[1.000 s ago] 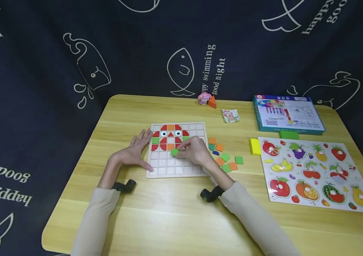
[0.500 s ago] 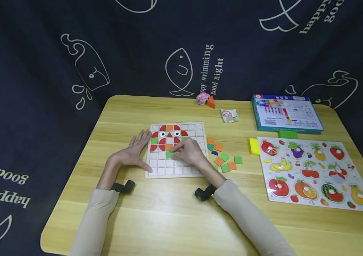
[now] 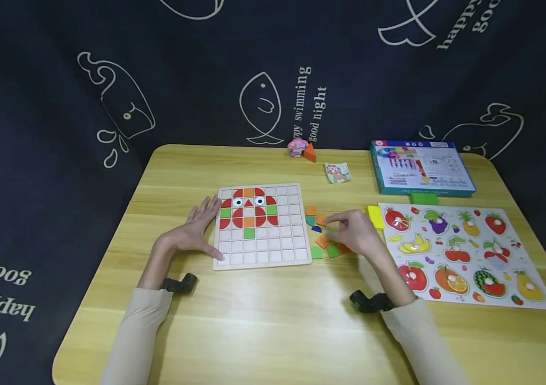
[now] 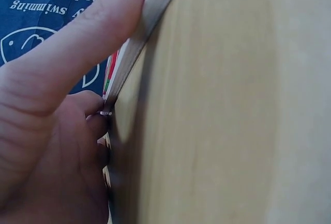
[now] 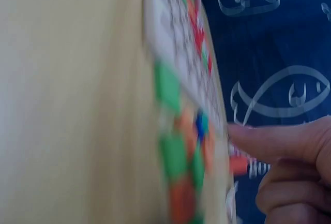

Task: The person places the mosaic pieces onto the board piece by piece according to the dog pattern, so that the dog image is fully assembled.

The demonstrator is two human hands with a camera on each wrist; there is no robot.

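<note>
A pale gridded board lies on the table, bearing a pattern of red, orange, green and eye tiles. A green square tile sits in a cell below the pattern's orange tile. My left hand rests on the board's left edge with fingers spread; in the left wrist view its thumb lies along the rim. Above the loose tiles right of the board, my right hand hovers with thumb and forefinger apart, and no tile shows between them. It hides part of that pile, which includes an orange tile and a blue piece.
To the right lies a fruit puzzle board, with a yellow block and a green block by its edges. Behind it is a blue box. A small picture card and a pink toy are farther back.
My right hand has set the green tile into a board cell, let it go and moved right to the loose tiles. The left hand has stayed at the board's edge.
</note>
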